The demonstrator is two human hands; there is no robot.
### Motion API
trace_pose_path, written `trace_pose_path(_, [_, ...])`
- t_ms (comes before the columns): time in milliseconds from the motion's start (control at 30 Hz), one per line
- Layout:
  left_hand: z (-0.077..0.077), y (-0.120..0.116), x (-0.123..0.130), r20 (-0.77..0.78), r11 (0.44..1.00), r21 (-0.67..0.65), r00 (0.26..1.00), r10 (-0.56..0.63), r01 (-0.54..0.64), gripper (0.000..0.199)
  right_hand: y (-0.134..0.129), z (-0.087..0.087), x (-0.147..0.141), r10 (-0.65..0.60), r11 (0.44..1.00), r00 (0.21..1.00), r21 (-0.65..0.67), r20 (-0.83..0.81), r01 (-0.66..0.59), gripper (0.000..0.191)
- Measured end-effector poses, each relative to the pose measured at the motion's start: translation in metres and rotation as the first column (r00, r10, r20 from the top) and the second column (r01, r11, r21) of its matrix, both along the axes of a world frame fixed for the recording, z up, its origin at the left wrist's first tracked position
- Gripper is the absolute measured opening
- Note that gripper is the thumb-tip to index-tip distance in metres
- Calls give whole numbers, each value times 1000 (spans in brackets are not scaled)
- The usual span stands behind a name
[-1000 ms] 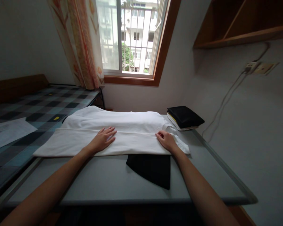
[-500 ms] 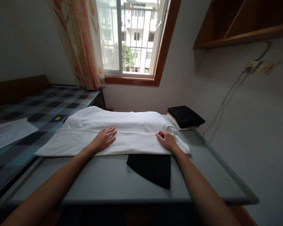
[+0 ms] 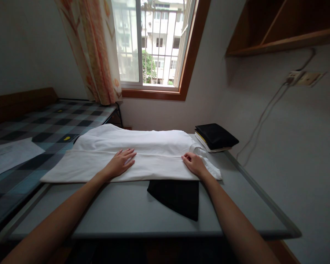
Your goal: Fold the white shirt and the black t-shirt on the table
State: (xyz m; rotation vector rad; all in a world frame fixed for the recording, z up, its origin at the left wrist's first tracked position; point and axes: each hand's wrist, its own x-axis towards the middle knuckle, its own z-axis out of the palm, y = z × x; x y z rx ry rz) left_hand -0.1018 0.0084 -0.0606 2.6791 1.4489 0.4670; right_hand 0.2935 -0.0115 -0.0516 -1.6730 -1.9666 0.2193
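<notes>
A white garment [image 3: 154, 167] lies across the table [image 3: 121, 212], its near part folded over in a long strip. My left hand [image 3: 121, 162] rests flat on the strip, left of the middle, with its fingers spread. Near the garment's right end, my right hand [image 3: 194, 164] has its fingers curled together at the fold line; a pinch of the white cloth seems to be between them. From under the garment's near edge a black piece of fabric [image 3: 178, 198] sticks out toward me.
Folded clothes with a black item on top [image 3: 217, 135] sit at the table's back right corner. On the left is a bed with a checked cover [image 3: 44, 121] and a paper sheet [image 3: 13, 154]. A wall shelf [image 3: 286, 44] hangs at the upper right.
</notes>
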Motion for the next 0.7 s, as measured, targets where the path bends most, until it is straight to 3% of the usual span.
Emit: trace_pose_path(700, [1,-1,1,6,1000,-9,1000,3,-3,51,-1,2,-1,3,1000,1000,-8,-4,-3,27])
